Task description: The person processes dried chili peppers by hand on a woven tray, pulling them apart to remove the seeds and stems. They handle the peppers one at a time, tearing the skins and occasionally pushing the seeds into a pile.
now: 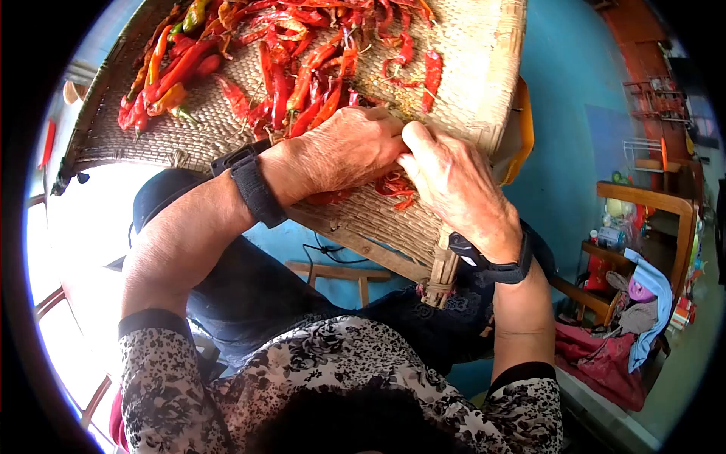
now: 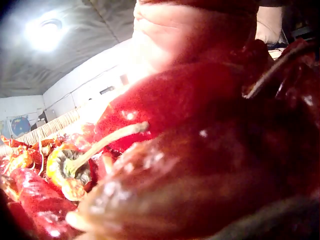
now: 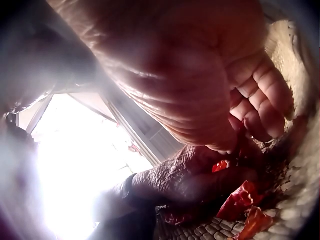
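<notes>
Dozens of red chillies (image 1: 280, 91) are lying beyond and to the left of the left hand (image 1: 348, 147), spread over a woven tray (image 1: 484, 53). Skins are appearing glossy and wrinkled, running from bright scarlet to dark red. Well beyond the left hand, a yellow-green chilli (image 1: 194, 15) is sitting at the edge of the heap; nearer that hand, on its left, an orange chilli (image 1: 172, 96) is lying among red ones. Close by the left wrist, one large dark chilli (image 2: 170, 180) is showing shiny, creased skin. Beside it, an orange-shouldered chilli (image 2: 56, 172) is presenting a shrivelled cap and a pale, curved stem (image 2: 105, 141).

The left hand is holding a bright red piece (image 3: 219, 166) between thumb and fingers, most of it being covered. The right hand (image 1: 461, 185) is meeting the left at the fingertips, its own fingers curling inward and pinching a dark red piece (image 3: 243, 131); shadow is obscuring the exact grip. Just below the meeting fingers, torn, translucent fragments (image 3: 240, 200) are resting on the weave. Beyond the right hand, a single wrinkled chilli (image 1: 432, 79) is lying apart from the heap. Black bands are circling both wrists, one strap (image 1: 257, 185) behind the left hand and another strap (image 1: 507, 268) behind the right.
</notes>
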`<action>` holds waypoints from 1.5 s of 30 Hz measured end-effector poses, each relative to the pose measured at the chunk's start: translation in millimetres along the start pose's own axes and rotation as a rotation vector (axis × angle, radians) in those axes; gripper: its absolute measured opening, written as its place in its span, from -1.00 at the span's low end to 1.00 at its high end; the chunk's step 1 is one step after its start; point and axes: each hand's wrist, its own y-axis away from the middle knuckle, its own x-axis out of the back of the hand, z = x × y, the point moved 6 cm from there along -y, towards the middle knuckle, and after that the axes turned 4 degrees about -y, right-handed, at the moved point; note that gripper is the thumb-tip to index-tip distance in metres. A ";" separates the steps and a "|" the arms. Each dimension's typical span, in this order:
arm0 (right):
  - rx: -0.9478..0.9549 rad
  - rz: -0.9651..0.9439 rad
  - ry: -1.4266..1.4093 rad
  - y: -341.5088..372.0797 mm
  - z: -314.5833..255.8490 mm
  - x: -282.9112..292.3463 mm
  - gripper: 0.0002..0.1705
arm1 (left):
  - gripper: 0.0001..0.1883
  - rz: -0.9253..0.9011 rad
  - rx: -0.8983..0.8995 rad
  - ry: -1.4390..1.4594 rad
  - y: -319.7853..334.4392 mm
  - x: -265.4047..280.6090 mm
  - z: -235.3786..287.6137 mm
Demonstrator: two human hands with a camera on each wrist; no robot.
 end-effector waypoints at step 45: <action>0.051 0.028 0.060 2.7 2.7 -4.8 -0.85 | -0.83 0.001 -0.070 -0.064 0.7 -5.0 2.7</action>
